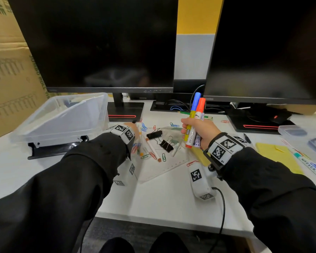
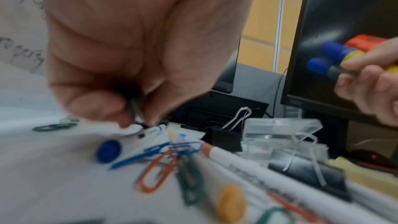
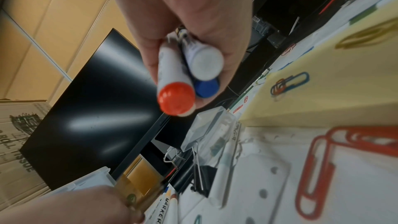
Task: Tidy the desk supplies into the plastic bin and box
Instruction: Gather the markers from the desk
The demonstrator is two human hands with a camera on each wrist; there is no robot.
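My right hand (image 1: 199, 133) is raised above the desk and grips a bundle of thick markers (image 1: 194, 125), one with a blue cap, one with an orange cap, one yellow-bodied. Their butt ends (image 3: 176, 99) show in the right wrist view. My left hand (image 1: 133, 127) is down on the desk beside the clear plastic bin (image 1: 62, 117). Its thumb and fingertips (image 2: 103, 108) pinch the dark end of a slim pen (image 2: 134, 108). Thin white markers (image 1: 152, 148), two black binder clips (image 1: 166, 145) and several coloured paper clips (image 1: 144, 157) lie between the hands.
Two dark monitors (image 1: 98, 42) stand behind, their bases on the desk. A small clear box (image 1: 292, 130), a yellow sticky pad (image 1: 279, 157) and a white marker (image 1: 308, 165) lie to the right. A clear set square (image 1: 162, 168) lies under the clutter. A cardboard carton (image 1: 7, 70) stands far left.
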